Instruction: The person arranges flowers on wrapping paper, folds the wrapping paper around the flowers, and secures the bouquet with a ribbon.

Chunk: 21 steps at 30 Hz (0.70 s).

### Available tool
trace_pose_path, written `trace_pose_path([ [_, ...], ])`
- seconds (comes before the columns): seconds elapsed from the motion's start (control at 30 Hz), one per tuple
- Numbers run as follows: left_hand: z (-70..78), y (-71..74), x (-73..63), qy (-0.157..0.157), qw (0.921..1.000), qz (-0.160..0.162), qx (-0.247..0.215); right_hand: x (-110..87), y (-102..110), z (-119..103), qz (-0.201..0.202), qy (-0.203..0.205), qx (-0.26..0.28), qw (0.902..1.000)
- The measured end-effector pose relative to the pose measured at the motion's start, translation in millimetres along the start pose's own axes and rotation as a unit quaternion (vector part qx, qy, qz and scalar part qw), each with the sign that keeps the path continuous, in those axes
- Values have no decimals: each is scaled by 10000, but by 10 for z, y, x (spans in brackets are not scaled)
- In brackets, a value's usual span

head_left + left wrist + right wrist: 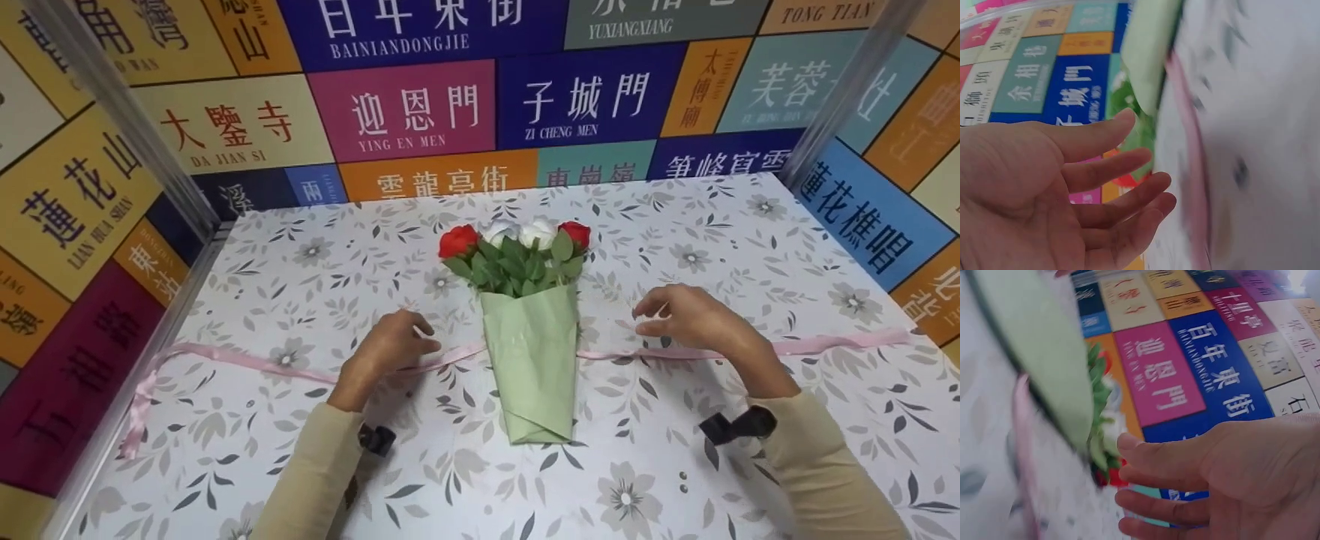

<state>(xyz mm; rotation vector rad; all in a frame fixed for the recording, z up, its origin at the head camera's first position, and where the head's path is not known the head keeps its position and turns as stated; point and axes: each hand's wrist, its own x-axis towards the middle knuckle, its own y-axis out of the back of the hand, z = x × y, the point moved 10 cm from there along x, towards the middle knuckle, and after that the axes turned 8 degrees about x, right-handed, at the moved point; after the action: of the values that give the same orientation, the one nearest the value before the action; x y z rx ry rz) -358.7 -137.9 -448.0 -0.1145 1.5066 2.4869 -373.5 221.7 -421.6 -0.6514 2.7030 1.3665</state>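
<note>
A bouquet of red and white roses in light green wrapping paper point(531, 360) lies on the table, blooms toward the back. Beneath it runs a pink ribbon point(832, 343), stretching out to both sides. To the left of the bouquet is my left hand point(386, 346), above the ribbon and apart from the paper. My right hand point(694, 319) hovers on the other side, also over the ribbon. In the left wrist view, the left hand point(1072, 197) has loosely bent fingers and holds nothing. The right wrist view shows the right hand point(1207, 478) with relaxed fingers and nothing in them.
A white floral cloth point(622, 480) covers the table. Panels with colourful lettering point(405, 109) stand along the back and both sides. The ribbon's left end point(135, 420) bends toward the front near the table's left edge.
</note>
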Motion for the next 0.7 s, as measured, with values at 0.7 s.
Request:
trace_pose_path([
  [0.7,126,-191,68,-684,9974,-125,205,-223,-45,672,-322,-254,-807,9959],
])
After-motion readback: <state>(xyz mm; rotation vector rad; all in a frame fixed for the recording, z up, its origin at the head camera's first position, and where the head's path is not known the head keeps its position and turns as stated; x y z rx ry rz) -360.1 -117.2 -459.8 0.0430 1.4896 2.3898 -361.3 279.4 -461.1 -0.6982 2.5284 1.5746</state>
